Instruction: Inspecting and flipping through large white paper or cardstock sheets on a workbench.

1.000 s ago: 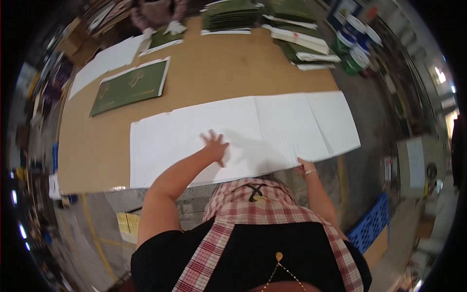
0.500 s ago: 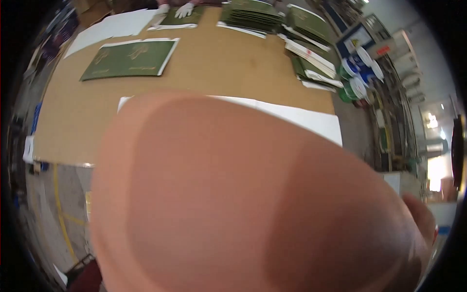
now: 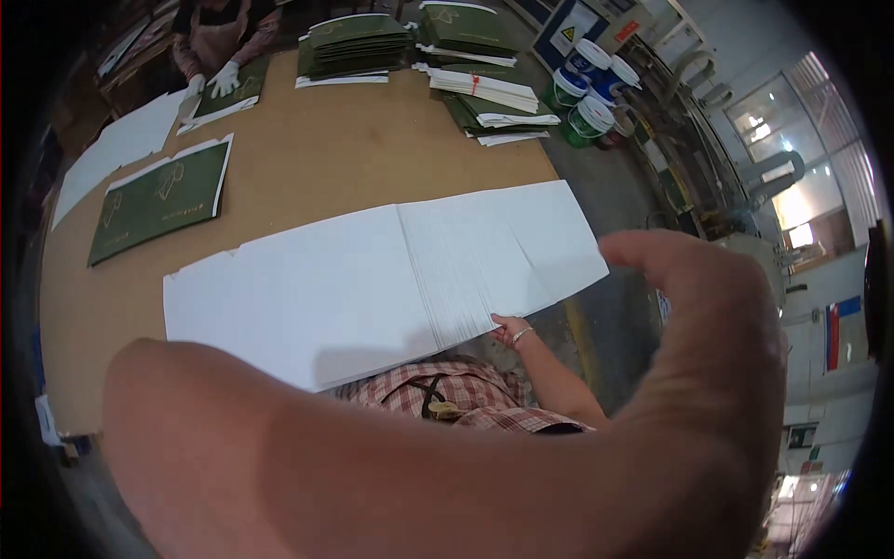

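Note:
My left hand [image 3: 438, 466], large and blurred close to the camera, spans the lower part of the head view. Its thumb and a curved finger are spread apart, and nothing shows between them. Below and beyond it, my right hand [image 3: 510, 330], with a bracelet at the wrist, grips the near edge of a stack of white paper sheets [image 3: 307, 279]. The stack lies along the near side of the brown table [image 3: 345, 149]; its right end reaches past the table edge. A flat green printed piece [image 3: 163, 200] with white edges lies at the left.
Across the table, a co-worker's white-gloved hands [image 3: 222, 82] rest on another green piece. White sheets [image 3: 121, 149] lie at the far left. Green stacks [image 3: 358, 47] stand at the back, beside a banded white bundle [image 3: 484, 90]. Paint buckets [image 3: 589, 119] stand beyond the right edge.
My left hand has shifted down, uncovering the white sheets and my right hand on their edge. The view has tilted, and the table's contents now appear further left.

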`<state>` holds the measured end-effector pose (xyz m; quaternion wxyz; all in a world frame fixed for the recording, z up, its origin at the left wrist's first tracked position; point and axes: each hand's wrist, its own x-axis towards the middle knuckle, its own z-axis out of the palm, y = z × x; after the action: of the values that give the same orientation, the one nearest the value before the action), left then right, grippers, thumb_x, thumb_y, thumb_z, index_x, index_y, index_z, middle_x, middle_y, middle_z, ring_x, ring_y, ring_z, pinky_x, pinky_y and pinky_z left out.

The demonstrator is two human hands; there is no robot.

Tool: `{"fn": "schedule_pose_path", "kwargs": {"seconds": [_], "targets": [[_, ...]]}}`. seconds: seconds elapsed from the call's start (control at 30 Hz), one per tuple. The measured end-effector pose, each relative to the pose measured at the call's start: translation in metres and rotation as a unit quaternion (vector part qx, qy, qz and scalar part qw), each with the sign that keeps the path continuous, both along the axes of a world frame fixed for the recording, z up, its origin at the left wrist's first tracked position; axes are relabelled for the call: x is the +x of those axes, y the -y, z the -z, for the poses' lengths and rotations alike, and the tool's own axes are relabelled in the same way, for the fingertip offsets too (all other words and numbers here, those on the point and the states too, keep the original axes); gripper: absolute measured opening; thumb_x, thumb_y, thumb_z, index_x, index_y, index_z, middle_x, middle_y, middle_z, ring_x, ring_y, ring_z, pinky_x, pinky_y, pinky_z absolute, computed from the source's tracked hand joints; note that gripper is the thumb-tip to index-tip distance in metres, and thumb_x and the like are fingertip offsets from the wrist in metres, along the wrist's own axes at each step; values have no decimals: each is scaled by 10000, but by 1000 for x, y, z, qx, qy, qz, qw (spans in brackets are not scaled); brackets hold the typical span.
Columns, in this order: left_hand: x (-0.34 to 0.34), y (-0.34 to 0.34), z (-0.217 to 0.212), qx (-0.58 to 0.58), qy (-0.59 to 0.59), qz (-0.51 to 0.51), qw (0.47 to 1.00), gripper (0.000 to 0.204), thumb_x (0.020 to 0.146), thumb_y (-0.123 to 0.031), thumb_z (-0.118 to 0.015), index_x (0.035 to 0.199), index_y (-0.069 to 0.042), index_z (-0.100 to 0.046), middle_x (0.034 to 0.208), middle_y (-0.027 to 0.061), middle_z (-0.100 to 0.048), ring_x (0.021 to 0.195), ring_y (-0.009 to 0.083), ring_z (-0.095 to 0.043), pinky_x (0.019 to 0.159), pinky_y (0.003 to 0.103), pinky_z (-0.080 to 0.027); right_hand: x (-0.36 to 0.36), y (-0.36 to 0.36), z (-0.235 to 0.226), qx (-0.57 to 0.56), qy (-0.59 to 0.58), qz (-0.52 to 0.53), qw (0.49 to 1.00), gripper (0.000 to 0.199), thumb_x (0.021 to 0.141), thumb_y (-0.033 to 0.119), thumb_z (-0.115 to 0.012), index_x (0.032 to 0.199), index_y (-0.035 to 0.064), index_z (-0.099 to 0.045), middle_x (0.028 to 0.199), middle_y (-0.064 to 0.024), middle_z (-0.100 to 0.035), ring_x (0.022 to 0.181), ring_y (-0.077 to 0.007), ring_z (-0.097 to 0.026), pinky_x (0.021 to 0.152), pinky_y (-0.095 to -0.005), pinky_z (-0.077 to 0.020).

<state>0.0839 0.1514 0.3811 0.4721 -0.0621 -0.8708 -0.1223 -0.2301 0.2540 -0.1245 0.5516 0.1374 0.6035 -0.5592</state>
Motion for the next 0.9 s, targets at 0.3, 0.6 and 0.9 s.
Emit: {"fn": "schedule_pose_path", "kwargs": {"seconds": [0.3, 0.6, 0.9], "targets": [[6, 0, -4, -3, 27, -16, 1000, 449, 739, -249, -712, 1115, -136, -495, 1060, 105, -518, 966, 290, -580, 718, 350, -505, -32, -9, 95, -102, -34, -61, 992, 148, 820, 117, -647, 882, -2, -585, 738, -85, -606, 560, -170, -573, 544, -306, -488], [-1, -3, -13, -11, 51, -24, 998, 367, 757, -197, -715, 1056, -124, -518, 994, 82, -538, 909, 281, -614, 657, 319, -541, 4, 5, 18, 41, -70, 44, 996, 323, 758, 69, -715, 967, -104, -540, 836, -200, -627, 669, -278, -646, 597, -389, -582], [29, 36, 4, -63, 268, -101, 956, 425, 749, -177, -714, 1095, -39, -510, 996, 134, -549, 826, 270, -593, 654, 384, -498, 8, 8, 8, 45, -80, -7, 996, 388, 752, 142, -742, 1009, -85, -562, 909, -167, -635, 780, -274, -642, 641, -395, -562]]}}
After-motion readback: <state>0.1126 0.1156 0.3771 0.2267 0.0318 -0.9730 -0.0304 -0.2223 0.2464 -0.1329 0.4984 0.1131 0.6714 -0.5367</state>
